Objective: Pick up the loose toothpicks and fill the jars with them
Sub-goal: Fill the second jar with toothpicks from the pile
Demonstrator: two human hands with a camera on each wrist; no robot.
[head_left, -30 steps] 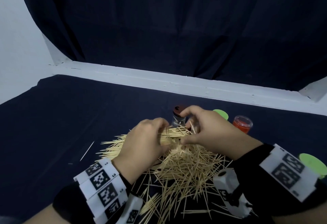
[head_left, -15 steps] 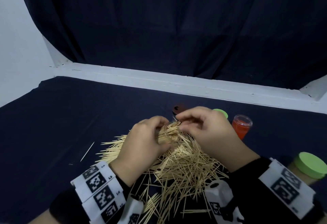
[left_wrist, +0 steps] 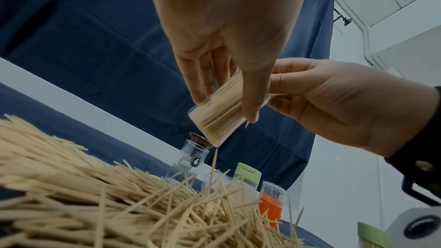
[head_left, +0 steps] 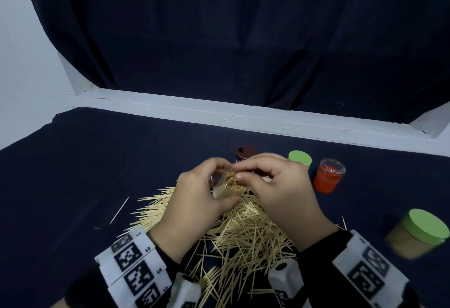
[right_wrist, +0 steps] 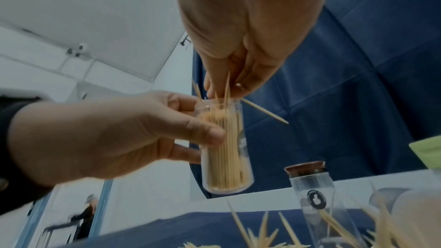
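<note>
Dark cloth [head_left: 121, 186], left hand [head_left: 194, 200] gripping jar [right_wrist: 226, 150] (wrist-view only)

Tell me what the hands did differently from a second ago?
The left hand lifted a clear jar of toothpicks above the pile. The right hand now pushes sticks into its mouth. The red jar and brown-lidded jar stayed put.
</note>
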